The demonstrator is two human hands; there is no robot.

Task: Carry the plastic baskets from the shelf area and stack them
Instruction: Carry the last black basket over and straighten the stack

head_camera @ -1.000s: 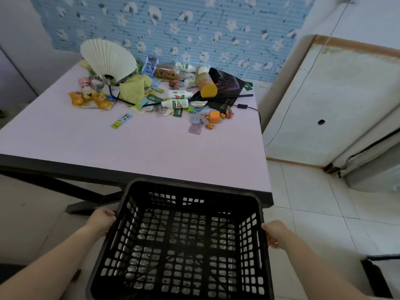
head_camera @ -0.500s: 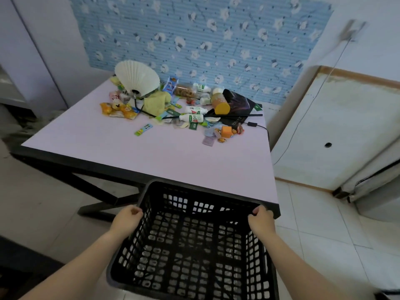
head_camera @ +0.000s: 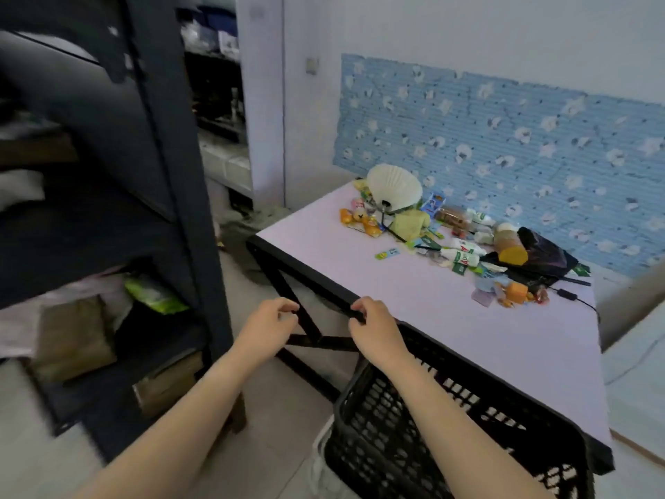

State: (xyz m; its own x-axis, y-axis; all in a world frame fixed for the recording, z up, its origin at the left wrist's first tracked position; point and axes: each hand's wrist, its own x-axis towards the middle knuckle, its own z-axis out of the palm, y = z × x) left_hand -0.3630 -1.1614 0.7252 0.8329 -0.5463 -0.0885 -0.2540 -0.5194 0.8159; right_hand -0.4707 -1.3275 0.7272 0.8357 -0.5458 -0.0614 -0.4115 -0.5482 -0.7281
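A black plastic lattice basket (head_camera: 424,437) stands low at the bottom right, beside the table's near corner. A white rim (head_camera: 318,459) shows under its left side; I cannot tell what it belongs to. My left hand (head_camera: 268,327) and my right hand (head_camera: 376,331) hover side by side above and to the left of the basket. Neither hand touches it. Both have loosely curled fingers and hold nothing. My right forearm crosses over the basket's left rim.
A tall dark metal shelf (head_camera: 172,181) fills the left side, with boxes and bags on its lower levels. The pink table (head_camera: 378,282) with black legs carries a white fan (head_camera: 394,187), bottles, snacks and a dark bag. Tiled floor lies between shelf and table.
Both hands have let go of the black basket and come together in front of me. The view has swung left toward the shelf, and the basket now sits lower right.
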